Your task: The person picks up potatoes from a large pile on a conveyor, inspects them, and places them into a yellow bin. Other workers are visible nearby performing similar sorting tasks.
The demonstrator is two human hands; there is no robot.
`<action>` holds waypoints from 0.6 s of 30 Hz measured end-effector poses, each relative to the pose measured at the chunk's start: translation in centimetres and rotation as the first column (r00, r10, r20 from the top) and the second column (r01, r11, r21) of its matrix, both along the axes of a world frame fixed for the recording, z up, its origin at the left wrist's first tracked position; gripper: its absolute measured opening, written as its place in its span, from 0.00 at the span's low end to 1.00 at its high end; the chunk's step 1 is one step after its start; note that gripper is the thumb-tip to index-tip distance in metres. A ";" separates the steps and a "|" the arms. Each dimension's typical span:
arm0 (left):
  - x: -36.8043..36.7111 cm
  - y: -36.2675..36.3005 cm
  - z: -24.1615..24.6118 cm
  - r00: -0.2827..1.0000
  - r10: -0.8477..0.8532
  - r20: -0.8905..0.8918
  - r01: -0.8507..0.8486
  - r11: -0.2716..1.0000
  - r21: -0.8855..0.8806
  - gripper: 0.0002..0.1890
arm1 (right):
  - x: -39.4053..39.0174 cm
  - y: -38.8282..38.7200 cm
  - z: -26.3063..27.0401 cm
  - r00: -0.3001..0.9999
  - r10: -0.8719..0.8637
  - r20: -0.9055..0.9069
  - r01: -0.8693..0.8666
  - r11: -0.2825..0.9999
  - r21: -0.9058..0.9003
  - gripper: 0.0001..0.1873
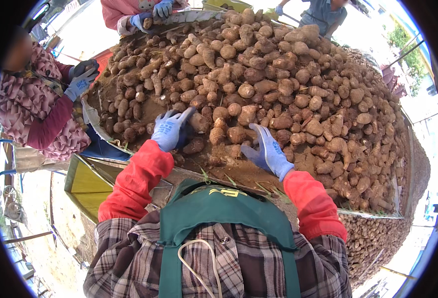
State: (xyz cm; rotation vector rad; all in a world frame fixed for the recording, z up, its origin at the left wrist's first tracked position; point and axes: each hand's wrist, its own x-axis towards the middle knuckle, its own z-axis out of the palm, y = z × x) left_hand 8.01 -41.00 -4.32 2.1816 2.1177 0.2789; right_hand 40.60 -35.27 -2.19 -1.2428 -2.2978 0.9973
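My left hand [170, 129], in a blue glove with a dark palm, is at the near left edge of a heap of brown taro corms [258, 63]. Its spread fingers reach against a large taro corm [199, 123]; whether they grip it is hidden. Another corm [194, 145] lies just below that palm. To the right, my right hand [266, 151] wears the same kind of glove, thumb and fingers apart, nothing held. It hovers over or rests on the soil beside several corms, the closest a hairy round corm [237, 135].
A person in a patterned top [44, 108] works at the left. Across the heap another person's gloved hands [150, 16] hold a corm. Someone in blue [321, 16] is at the far right. A yellow-green bin [92, 184] stands below the table's left edge; more corms [375, 238] cover the ground at right.
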 end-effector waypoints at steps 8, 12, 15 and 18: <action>-3.5 -3.8 0.9 0.444 0.218 0.869 -0.489 0.872 0.031 0.17 | -4.3 2.7 -1.6 0.866 0.128 0.484 -0.236 0.957 0.168 0.33; 0.8 -6.4 2.2 0.018 0.010 1.000 -0.337 0.941 -0.003 0.18 | -5.1 3.1 0.0 0.965 0.132 0.225 -0.153 0.985 0.075 0.30; 4.2 -7.4 3.4 -0.043 0.055 0.998 -0.103 0.993 -0.060 0.27 | -5.2 1.3 2.0 0.952 0.306 0.004 -0.297 0.923 0.246 0.28; 6.3 -7.7 4.2 0.109 -0.040 0.993 0.134 0.991 0.025 0.29 | -5.8 -1.8 3.2 0.918 0.364 -0.155 -0.315 0.910 0.271 0.28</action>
